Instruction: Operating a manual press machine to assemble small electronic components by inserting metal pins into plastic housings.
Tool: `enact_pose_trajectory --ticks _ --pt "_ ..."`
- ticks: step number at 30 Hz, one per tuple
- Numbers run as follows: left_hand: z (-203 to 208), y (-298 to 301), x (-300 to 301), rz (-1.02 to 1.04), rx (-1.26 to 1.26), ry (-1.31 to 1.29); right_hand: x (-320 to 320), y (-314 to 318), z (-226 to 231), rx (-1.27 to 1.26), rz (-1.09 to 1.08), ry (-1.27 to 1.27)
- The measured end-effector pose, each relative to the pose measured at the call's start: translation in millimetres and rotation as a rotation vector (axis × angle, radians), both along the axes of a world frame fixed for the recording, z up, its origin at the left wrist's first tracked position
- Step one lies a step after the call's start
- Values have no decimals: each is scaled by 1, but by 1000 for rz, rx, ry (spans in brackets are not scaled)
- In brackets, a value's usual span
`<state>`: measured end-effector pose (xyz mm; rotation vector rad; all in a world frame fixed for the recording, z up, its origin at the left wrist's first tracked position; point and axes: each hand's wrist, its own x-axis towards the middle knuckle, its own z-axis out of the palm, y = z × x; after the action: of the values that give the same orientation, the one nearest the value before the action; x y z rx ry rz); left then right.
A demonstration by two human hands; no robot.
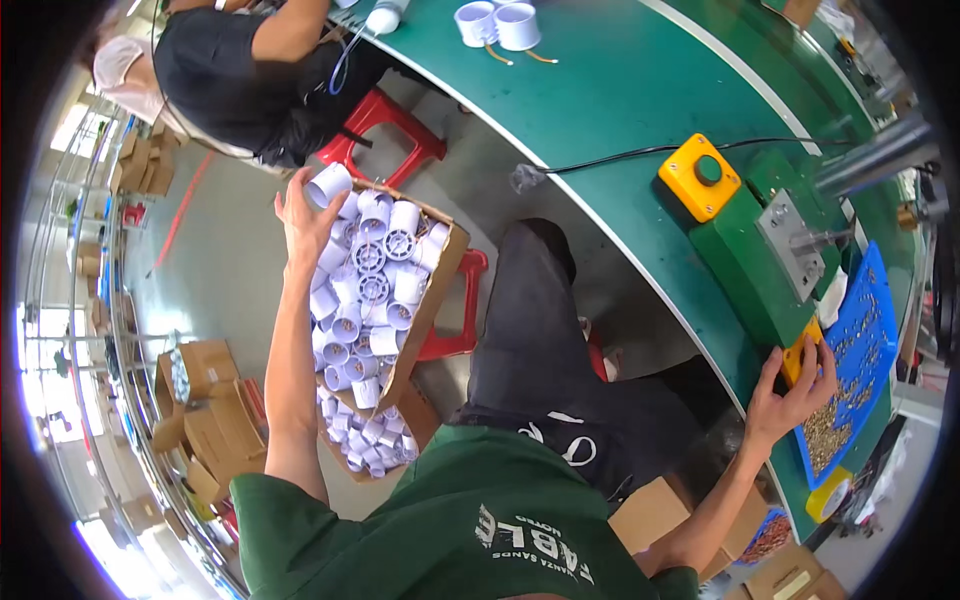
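My left hand (305, 220) is raised over the far left corner of a cardboard box (425, 305). Thumb and fingers pinch a white plastic cup-shaped part (328, 185). Many similar white cylinders (372, 257), some with spoked ends, fill the box below it. On the right, my right hand (790, 400) has its thumb and fingers around a yellow box-shaped piece (800, 350) at the near end of a green machine (755, 265). Beside that hand lies a blue tray (872, 330) with small brass-coloured pieces.
A yellow button box (700, 178) with a cable sits on the green table (600, 110). Two white cups (497, 25) with wires stand at its far end. Red stools (385, 130) and a seated person (235, 80) are at far left. Cartons (210, 420) lie on the floor.
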<state>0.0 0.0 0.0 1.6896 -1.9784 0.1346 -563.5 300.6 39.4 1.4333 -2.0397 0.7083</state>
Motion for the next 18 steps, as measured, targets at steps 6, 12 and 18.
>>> enact_pose_trajectory --ticks 6,12,18 --pt "60 3 -129 -465 48 372 2 -1 5 -21 -3 -42" --pt "98 18 -264 -774 112 482 4 -5 15 -44 17 -38" --pt "130 29 -382 -1191 436 919 2 -5 14 -75 20 -93"
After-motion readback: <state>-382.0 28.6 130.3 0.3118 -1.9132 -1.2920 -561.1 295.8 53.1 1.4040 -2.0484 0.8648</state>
